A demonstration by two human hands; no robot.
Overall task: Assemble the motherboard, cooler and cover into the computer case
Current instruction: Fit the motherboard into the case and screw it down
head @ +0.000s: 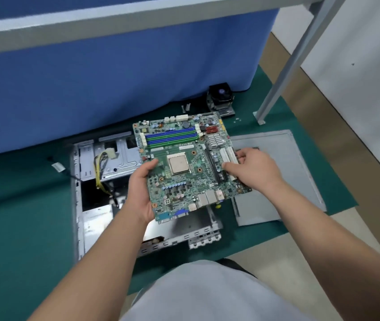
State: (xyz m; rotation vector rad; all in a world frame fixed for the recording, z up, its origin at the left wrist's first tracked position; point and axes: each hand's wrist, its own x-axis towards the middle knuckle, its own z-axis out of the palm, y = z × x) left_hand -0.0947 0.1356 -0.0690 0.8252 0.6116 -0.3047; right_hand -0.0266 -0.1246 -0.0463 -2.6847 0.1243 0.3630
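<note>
We hold the motherboard (185,165) above the open computer case (105,205), left hand (141,193) fingers and right hand (253,169) fingers gripping its edges; cover (277,163) right, cooler (221,98) far

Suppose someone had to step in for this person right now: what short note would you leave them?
Left hand grips the left edge of the green motherboard; right hand holds its right edge by the white slots.
The board is held above the open grey metal computer case on the green mat, not seated.
The black fan cooler stands behind on the mat; the flat grey cover panel lies right of the case.
Done: nothing installed yet.
Left: seat the board, fit the cooler, close the cover.
</note>
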